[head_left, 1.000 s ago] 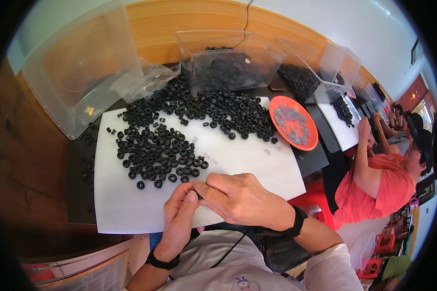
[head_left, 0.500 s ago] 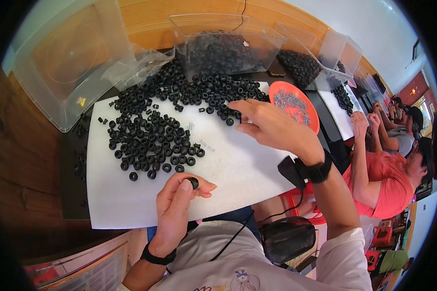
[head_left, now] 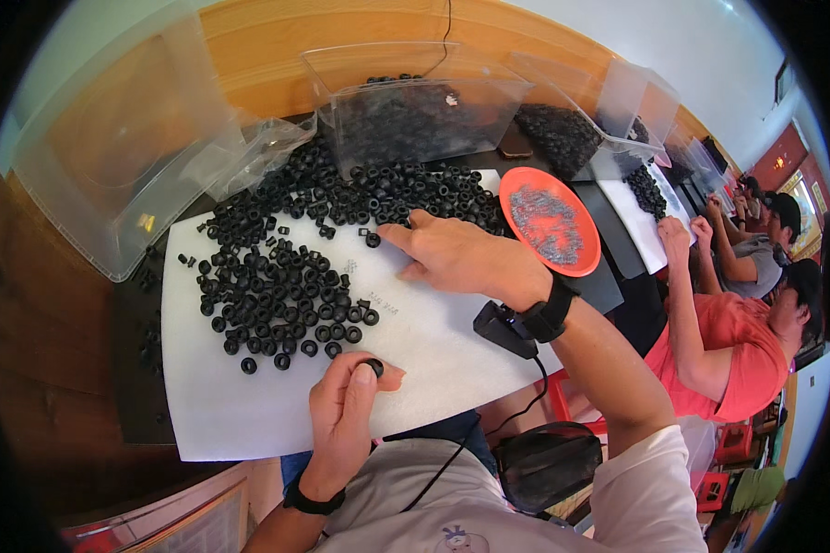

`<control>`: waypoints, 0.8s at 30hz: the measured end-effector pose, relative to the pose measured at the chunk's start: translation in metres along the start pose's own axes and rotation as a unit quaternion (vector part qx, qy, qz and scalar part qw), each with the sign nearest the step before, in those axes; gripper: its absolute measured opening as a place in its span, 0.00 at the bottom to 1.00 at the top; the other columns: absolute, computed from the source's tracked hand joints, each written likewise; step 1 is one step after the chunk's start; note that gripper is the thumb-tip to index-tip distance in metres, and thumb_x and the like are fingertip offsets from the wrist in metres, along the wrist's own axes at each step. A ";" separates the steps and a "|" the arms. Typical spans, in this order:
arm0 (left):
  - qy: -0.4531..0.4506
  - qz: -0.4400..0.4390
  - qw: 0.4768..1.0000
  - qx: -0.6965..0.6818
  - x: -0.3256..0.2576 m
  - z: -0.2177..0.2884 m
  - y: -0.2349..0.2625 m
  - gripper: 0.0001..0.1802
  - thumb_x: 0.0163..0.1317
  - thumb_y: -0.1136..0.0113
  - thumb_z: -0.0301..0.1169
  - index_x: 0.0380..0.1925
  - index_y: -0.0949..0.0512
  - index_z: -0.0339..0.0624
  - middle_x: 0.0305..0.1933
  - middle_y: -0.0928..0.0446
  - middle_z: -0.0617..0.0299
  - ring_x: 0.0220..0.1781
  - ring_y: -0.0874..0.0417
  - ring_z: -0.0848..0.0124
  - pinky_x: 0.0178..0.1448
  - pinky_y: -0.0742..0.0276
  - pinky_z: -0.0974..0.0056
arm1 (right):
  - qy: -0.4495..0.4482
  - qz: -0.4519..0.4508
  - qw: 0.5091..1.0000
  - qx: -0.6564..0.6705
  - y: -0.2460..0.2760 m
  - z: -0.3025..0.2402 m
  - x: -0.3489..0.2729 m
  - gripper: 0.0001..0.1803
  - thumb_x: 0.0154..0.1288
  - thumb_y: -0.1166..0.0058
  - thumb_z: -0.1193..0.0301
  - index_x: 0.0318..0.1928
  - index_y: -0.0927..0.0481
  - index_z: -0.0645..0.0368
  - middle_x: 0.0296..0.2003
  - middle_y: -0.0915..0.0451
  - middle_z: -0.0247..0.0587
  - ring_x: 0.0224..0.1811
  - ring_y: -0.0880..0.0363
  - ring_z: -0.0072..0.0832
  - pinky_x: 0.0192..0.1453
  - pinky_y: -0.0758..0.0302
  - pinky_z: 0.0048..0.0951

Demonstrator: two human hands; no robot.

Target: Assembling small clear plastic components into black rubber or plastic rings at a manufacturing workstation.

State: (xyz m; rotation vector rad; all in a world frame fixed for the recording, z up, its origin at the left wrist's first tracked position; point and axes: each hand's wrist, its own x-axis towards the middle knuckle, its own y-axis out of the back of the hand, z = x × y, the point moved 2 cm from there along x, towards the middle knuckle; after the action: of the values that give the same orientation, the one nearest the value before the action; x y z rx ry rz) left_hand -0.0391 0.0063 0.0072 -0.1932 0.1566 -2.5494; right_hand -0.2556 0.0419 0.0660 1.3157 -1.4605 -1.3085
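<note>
Between the thumb and fingers of my left hand (head_left: pixel 341 405), near the front edge of a white foam sheet (head_left: pixel 433 382), is a small black ring-shaped part (head_left: pixel 373 367) with a hole. My right hand (head_left: pixel 466 260) reaches over the sheet with index finger and thumb apart. Its index fingertip is at a loose black piece (head_left: pixel 373 240) by the edge of the far pile; whether it touches is unclear. Many similar black rings (head_left: pixel 281 300) lie spread left of centre. A denser pile of black parts (head_left: pixel 397 189) stretches along the back.
An orange plate (head_left: pixel 588 260) with small metallic pieces stands beyond my right hand. Behind the pile is a clear plastic bin (head_left: pixel 406 115) of black parts; another clear container (head_left: pixel 111 157) leans at left. A person in a red shirt (head_left: pixel 719 346) works at right.
My right hand has moved left along the pile's edge, its index finger now at a single piece. The left hand still holds the black ring. The whole view has shifted slightly.
</note>
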 end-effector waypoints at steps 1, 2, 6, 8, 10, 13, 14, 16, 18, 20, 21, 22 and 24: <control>0.000 0.007 1.000 -0.013 0.001 -0.001 -0.001 0.16 0.72 0.59 0.36 0.38 0.28 0.31 0.33 0.23 0.55 0.39 0.21 0.67 0.48 0.23 0.61 | 0.004 0.010 1.000 0.012 0.003 0.001 -0.001 0.30 0.58 0.43 0.70 0.60 0.34 0.61 0.42 0.27 0.56 0.39 0.22 0.52 0.43 0.24 0.43; 0.000 0.013 1.000 -0.026 0.002 -0.002 -0.002 0.17 0.72 0.59 0.36 0.39 0.28 0.31 0.33 0.23 0.55 0.39 0.21 0.68 0.47 0.23 0.62 | 0.007 0.020 0.999 0.025 0.005 0.002 -0.002 0.29 0.58 0.43 0.71 0.60 0.34 0.62 0.40 0.26 0.55 0.39 0.22 0.52 0.43 0.24 0.43; -0.004 0.021 0.999 -0.023 0.003 -0.002 -0.004 0.17 0.72 0.59 0.36 0.39 0.28 0.30 0.33 0.23 0.55 0.38 0.21 0.68 0.46 0.22 0.62 | 0.017 0.071 0.997 0.016 0.010 -0.007 -0.008 0.27 0.58 0.44 0.72 0.58 0.32 0.62 0.38 0.25 0.52 0.39 0.22 0.50 0.42 0.25 0.43; -0.001 0.031 0.999 -0.025 0.003 -0.002 -0.004 0.17 0.72 0.58 0.36 0.40 0.28 0.30 0.34 0.23 0.54 0.38 0.21 0.67 0.46 0.22 0.61 | 0.022 0.102 0.994 0.029 0.013 -0.019 -0.015 0.24 0.58 0.44 0.72 0.56 0.30 0.62 0.36 0.25 0.51 0.39 0.22 0.49 0.41 0.25 0.43; 0.005 0.031 0.999 -0.016 0.003 -0.001 -0.004 0.17 0.72 0.58 0.36 0.40 0.28 0.30 0.34 0.23 0.54 0.38 0.21 0.67 0.46 0.21 0.61 | 0.026 0.090 0.995 0.026 0.013 -0.028 -0.020 0.23 0.58 0.44 0.72 0.55 0.30 0.62 0.36 0.25 0.50 0.38 0.22 0.49 0.39 0.25 0.43; 0.002 0.029 0.999 -0.022 0.003 -0.002 -0.004 0.17 0.72 0.58 0.36 0.41 0.29 0.30 0.34 0.23 0.54 0.39 0.21 0.67 0.46 0.21 0.60 | 0.040 0.064 0.997 0.014 0.004 -0.035 -0.029 0.21 0.59 0.44 0.71 0.52 0.29 0.63 0.35 0.25 0.48 0.36 0.22 0.48 0.37 0.25 0.42; -0.008 0.025 0.999 -0.038 0.003 -0.003 -0.004 0.16 0.72 0.59 0.35 0.42 0.29 0.30 0.33 0.24 0.54 0.39 0.21 0.66 0.46 0.21 0.60 | 0.050 0.050 0.997 0.006 0.002 -0.038 -0.035 0.20 0.59 0.45 0.71 0.51 0.29 0.63 0.34 0.25 0.48 0.35 0.22 0.47 0.36 0.25 0.42; -0.008 0.033 0.997 -0.074 0.002 -0.005 -0.002 0.16 0.72 0.59 0.35 0.41 0.29 0.30 0.34 0.22 0.55 0.38 0.20 0.69 0.46 0.22 0.62 | 0.055 0.040 0.998 0.015 0.004 -0.047 -0.047 0.19 0.59 0.45 0.71 0.51 0.28 0.62 0.34 0.26 0.47 0.35 0.22 0.46 0.35 0.26 0.41; -0.018 0.043 0.991 -0.123 0.001 -0.005 0.001 0.15 0.72 0.59 0.34 0.41 0.29 0.31 0.35 0.22 0.56 0.38 0.21 0.71 0.47 0.22 0.64 | 0.061 0.023 0.997 0.031 0.006 -0.059 -0.055 0.19 0.59 0.45 0.70 0.51 0.28 0.62 0.33 0.26 0.46 0.33 0.22 0.45 0.34 0.25 0.41; -0.030 0.041 0.989 -0.140 0.000 -0.005 0.000 0.15 0.72 0.59 0.34 0.41 0.29 0.31 0.35 0.22 0.55 0.39 0.21 0.71 0.47 0.22 0.63 | 0.065 0.036 0.996 0.040 0.004 -0.067 -0.065 0.20 0.59 0.45 0.70 0.52 0.29 0.62 0.33 0.26 0.45 0.32 0.22 0.45 0.32 0.25 0.41; -0.046 0.042 0.986 -0.155 -0.001 -0.005 0.001 0.15 0.72 0.59 0.34 0.41 0.29 0.31 0.35 0.23 0.55 0.39 0.21 0.70 0.47 0.22 0.62 | 0.072 0.051 0.995 0.048 0.002 -0.071 -0.069 0.21 0.59 0.45 0.69 0.52 0.29 0.61 0.33 0.26 0.45 0.32 0.22 0.45 0.31 0.25 0.40; -0.051 0.047 0.984 -0.162 -0.002 -0.007 0.002 0.15 0.72 0.59 0.34 0.42 0.29 0.32 0.35 0.23 0.55 0.39 0.22 0.69 0.46 0.22 0.62 | 0.078 0.070 0.993 0.059 -0.002 -0.076 -0.072 0.22 0.59 0.45 0.69 0.54 0.31 0.61 0.34 0.27 0.44 0.31 0.22 0.45 0.29 0.24 0.40; -0.060 0.047 0.982 -0.172 -0.003 -0.006 0.002 0.15 0.72 0.59 0.34 0.42 0.30 0.32 0.36 0.23 0.54 0.39 0.22 0.68 0.46 0.23 0.61 | 0.070 0.089 0.991 0.074 -0.011 -0.085 -0.078 0.22 0.60 0.45 0.69 0.54 0.31 0.61 0.35 0.27 0.44 0.30 0.22 0.45 0.29 0.24 0.40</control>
State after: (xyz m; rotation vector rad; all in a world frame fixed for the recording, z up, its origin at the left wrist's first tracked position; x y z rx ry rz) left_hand -0.0370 0.0066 0.0007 -0.4586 0.5468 -2.3921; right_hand -0.1570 0.1025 0.0780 1.3092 -1.5612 -0.9900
